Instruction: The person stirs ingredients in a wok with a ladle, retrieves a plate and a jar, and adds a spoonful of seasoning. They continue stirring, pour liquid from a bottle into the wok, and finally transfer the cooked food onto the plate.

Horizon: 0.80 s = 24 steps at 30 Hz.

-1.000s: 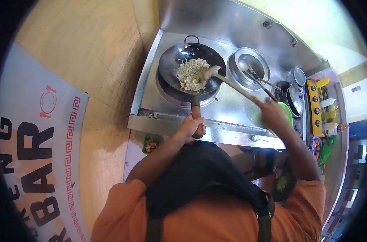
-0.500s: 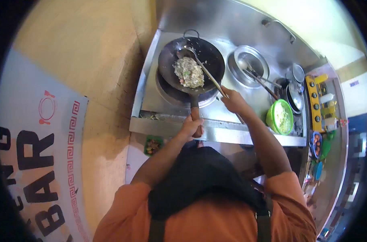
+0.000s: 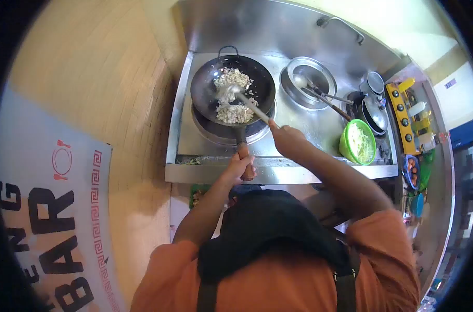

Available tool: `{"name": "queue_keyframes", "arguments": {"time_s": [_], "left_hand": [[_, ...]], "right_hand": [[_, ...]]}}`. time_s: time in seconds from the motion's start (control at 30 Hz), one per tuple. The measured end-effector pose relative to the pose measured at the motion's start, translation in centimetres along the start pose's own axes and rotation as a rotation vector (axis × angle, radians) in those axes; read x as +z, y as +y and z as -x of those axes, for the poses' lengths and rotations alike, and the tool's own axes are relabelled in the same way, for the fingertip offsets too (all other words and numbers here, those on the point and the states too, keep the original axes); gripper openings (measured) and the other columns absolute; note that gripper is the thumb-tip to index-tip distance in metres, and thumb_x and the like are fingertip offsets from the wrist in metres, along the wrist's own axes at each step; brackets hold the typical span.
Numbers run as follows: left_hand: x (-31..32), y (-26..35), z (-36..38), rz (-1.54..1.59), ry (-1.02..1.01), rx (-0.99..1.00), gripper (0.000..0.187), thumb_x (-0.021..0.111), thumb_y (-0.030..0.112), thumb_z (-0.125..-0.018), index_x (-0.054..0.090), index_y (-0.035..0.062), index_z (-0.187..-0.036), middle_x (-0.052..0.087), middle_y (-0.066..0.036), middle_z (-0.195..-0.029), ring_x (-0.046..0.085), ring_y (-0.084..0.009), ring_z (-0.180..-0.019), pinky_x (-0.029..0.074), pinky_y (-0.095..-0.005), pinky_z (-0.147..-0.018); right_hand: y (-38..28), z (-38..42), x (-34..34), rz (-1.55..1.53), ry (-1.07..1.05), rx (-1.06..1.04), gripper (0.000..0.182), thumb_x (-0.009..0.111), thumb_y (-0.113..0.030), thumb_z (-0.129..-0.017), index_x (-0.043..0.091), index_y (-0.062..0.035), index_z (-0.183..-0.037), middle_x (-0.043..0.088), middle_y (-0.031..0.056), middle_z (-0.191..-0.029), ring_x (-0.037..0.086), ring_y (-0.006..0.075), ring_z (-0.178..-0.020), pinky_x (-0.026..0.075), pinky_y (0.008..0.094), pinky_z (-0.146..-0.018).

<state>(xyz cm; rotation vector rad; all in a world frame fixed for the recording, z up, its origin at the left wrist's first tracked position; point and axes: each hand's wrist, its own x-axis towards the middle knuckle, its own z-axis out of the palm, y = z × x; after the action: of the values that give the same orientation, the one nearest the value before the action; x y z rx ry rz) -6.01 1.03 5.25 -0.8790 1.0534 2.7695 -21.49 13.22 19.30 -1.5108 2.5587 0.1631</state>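
A dark wok [image 3: 262,83] sits over the burner ring, its loop handle at the back. Fingers of my left hand [image 3: 238,168] are wrapped round its wooden handle [image 3: 246,154] at the stove's front edge. My right hand [image 3: 287,139] grips the long handle of a ladle [image 3: 254,108]. The ladle's head is down in the wok, blurred, among pale chopped food [image 3: 234,78]. That food lies in two clumps, one towards the back and one near the front of the wok.
Right of the wok stands a metal pot [image 3: 312,67] with utensils in it. A green bowl [image 3: 344,143] of shredded vegetable is at the front right. Farther right are lidded pots [image 3: 374,112], a yellow rack [image 3: 401,114] and a basket of eggs [image 3: 412,172].
The ladle head has moved from the back of the wok into its middle. The single heap of food is now spread into two clumps. The view has shifted slightly.
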Motion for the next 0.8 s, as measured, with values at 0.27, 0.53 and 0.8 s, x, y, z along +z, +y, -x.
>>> {"name": "queue_keyframes", "arguments": {"time_s": [0.27,0.53,0.8], "left_hand": [[7.0,0.1,-1.9,-0.731,0.289,0.708,0.06,0.058,0.033,-0.092,0.039,-0.0043,-0.135,0.054,-0.018,-0.113,0.054,-0.0308,-0.102,0.043,-0.0424,-0.091],[13.9,-3.4,-9.7,0.068,0.353,0.217,0.024,0.054,0.033,-0.095,0.05,0.0142,-0.08,0.043,0.004,-0.062,0.042,-0.0116,-0.053,0.04,-0.0277,-0.051],[18.4,-1.4,-4.7,-0.321,0.706,0.237,0.024,0.059,0.032,-0.093,0.05,0.0142,-0.079,0.041,0.004,-0.056,0.043,-0.0092,-0.043,0.036,-0.0264,-0.036]], "right_hand": [[4.0,-2.6,9.1,-0.373,0.04,0.283,0.024,0.058,-0.02,-0.085,0.064,0.0002,-0.097,0.069,0.0176,-0.086,0.069,0.0314,-0.075,0.054,0.0432,-0.059],[24.3,11.0,5.1,-0.73,0.238,0.193,0.065,0.074,-0.039,-0.072,0.055,-0.0052,-0.124,0.064,0.0212,-0.11,0.061,0.0359,-0.101,0.046,0.0456,-0.089],[79.0,23.0,6.0,-0.742,1.108,1.127,0.074,0.083,-0.041,-0.069,0.051,0.0026,-0.119,0.061,0.02,-0.103,0.06,0.0277,-0.091,0.048,0.0393,-0.078]]}}
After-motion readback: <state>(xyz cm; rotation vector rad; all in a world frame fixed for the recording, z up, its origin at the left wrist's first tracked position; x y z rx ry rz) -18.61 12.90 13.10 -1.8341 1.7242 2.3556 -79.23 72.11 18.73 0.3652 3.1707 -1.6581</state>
